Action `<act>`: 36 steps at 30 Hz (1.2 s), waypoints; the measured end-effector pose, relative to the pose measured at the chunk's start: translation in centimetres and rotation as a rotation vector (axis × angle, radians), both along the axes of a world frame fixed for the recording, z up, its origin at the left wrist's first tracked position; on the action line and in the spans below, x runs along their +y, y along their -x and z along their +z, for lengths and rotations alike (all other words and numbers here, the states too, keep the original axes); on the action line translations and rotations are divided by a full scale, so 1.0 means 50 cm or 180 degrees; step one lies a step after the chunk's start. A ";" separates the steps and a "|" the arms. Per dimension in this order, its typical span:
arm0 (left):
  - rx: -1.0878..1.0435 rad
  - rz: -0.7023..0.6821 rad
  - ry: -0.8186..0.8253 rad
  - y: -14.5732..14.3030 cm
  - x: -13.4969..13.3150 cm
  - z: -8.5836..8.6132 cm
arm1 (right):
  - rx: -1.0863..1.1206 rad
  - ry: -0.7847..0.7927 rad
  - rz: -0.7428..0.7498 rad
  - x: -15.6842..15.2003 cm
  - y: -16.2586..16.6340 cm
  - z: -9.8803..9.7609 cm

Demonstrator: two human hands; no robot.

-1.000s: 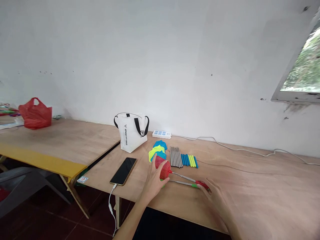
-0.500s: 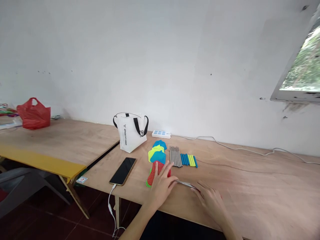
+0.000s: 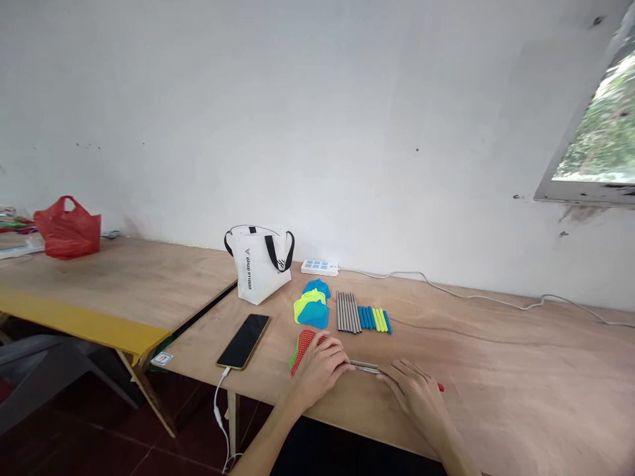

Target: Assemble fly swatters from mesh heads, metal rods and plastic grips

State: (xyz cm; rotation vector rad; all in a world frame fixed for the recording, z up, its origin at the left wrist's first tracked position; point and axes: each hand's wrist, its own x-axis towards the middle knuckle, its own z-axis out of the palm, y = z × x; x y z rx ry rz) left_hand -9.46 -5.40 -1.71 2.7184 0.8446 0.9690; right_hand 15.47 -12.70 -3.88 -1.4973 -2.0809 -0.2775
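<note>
Two fly swatters lie stacked near the table's front edge: a red mesh head (image 3: 303, 342) over a green one (image 3: 292, 359), with thin metal shafts (image 3: 364, 365) running right. My left hand (image 3: 320, 365) rests on the heads, fingers curled over them. My right hand (image 3: 415, 393) covers the handle ends, and a red handle tip (image 3: 440, 388) sticks out past it. Behind lie loose blue and yellow-green swatter heads (image 3: 311, 305), a row of metal rods (image 3: 348, 311) and blue and yellow handles (image 3: 375, 318).
A black phone (image 3: 244, 340) on a white cable lies left of my hands. A white tote bag (image 3: 260, 263) and a white power strip (image 3: 320, 267) stand by the wall. A red plastic bag (image 3: 68, 228) sits on the neighbouring table (image 3: 114, 284).
The two swatters were lowered and drawn toward the table's front edge. My left hand slid over the heads and closed on them; my right hand came down over the handles.
</note>
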 end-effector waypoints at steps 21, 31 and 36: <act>0.0179 0.0415 -0.0006 0.101 0.024 0.078 | 0.0574 0.0022 -0.0574 0.000 -0.204 -0.003; 0.0372 0.0285 0.0203 0.087 0.006 0.075 | 0.0709 0.0234 -0.0396 -0.006 -0.202 0.002; 0.0401 0.0332 0.0117 0.085 0.003 0.078 | 0.0641 0.0332 -0.0380 -0.008 -0.190 0.001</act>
